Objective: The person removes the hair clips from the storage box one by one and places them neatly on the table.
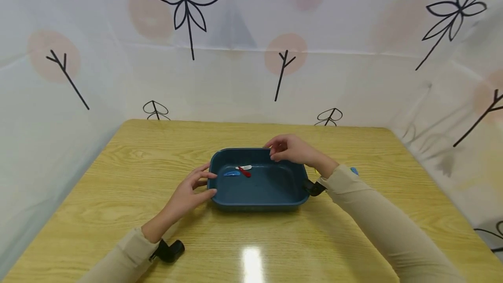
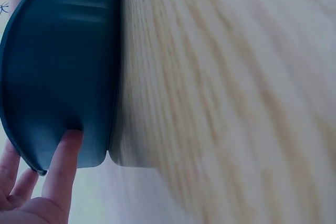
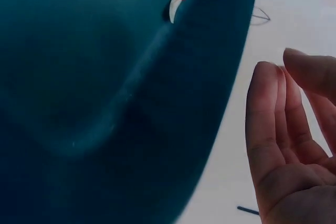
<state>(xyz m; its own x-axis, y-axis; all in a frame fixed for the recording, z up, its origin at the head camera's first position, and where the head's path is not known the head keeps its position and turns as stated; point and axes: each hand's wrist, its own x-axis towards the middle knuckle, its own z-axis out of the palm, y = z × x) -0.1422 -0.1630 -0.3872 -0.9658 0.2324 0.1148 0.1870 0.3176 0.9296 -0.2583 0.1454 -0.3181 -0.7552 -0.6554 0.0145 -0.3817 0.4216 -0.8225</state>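
A dark blue-green rectangular tray (image 1: 259, 207) stands on the wooden table. Toward its left end lie three hair clips: a blue one (image 1: 232, 173), a white one (image 1: 246, 167) and a red one (image 1: 244, 172), the red touching or overlapping the white. My left hand (image 1: 191, 190) touches the tray's left end with spread fingers; in the left wrist view a fingertip (image 2: 73, 136) meets the outer wall. Over the far rim is my right hand (image 1: 292, 148), its fingers loosely bent and thumb near the fingertips. No object shows between them in the right wrist view.
Right of the tray, a blue piece (image 1: 354, 170) lies on the table (image 1: 157, 152), partly behind the right sleeve. A bit of yellow (image 1: 316, 170) shows beside the right wrist. Patterned white cloth (image 1: 235, 77) hangs behind the table and at both sides.
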